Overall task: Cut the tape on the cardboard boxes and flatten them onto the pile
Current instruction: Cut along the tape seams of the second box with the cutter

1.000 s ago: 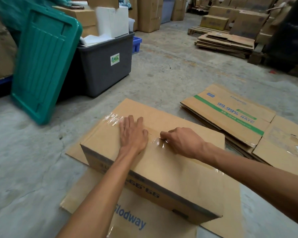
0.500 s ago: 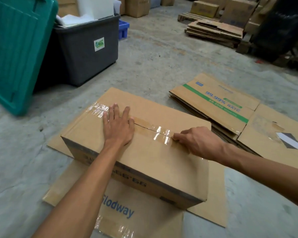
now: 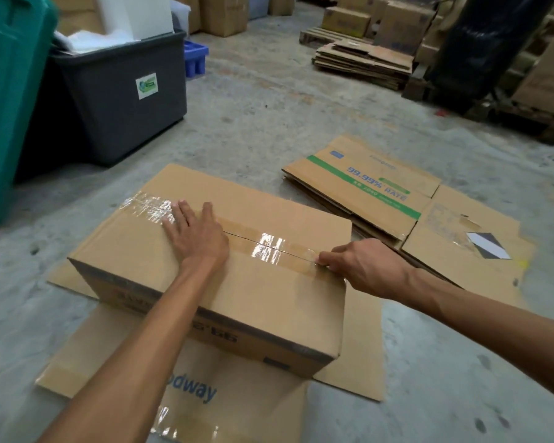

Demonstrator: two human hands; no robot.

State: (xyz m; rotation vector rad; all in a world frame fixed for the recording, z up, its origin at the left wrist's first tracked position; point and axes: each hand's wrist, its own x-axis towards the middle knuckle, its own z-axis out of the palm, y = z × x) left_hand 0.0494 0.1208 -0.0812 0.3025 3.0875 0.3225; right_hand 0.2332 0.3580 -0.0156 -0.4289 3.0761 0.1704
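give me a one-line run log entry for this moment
step: cutting tape | left hand: flat on box top | right hand: fisted at tape seam near right edge, tool not visible | box: unflattened

Brown box (image 3: 269, 302), green-striped flattened cardboard (image 3: 365, 193), teal lid (image 3: 10, 107), grey bin (image 3: 125, 100)

A closed box (image 3: 205, 276) sits on flattened cardboard (image 3: 256, 407) on the concrete floor (image 3: 269, 116). Clear tape (image 3: 269, 249) runs along its top seam, with a thin slit showing down the middle stretch. The left hand (image 3: 195, 238) lies flat, palm down, on the box top over the tape. The right hand (image 3: 365, 266) is curled closed at the seam near the box's right edge, its fingers (image 3: 325, 259) pinched on the tape; whether they hold a tool cannot be told. To the right lies a pile (image 3: 381, 199) of flattened boxes. A grey bin (image 3: 122, 100) and a green lid (image 3: 10, 107) stand at the left.
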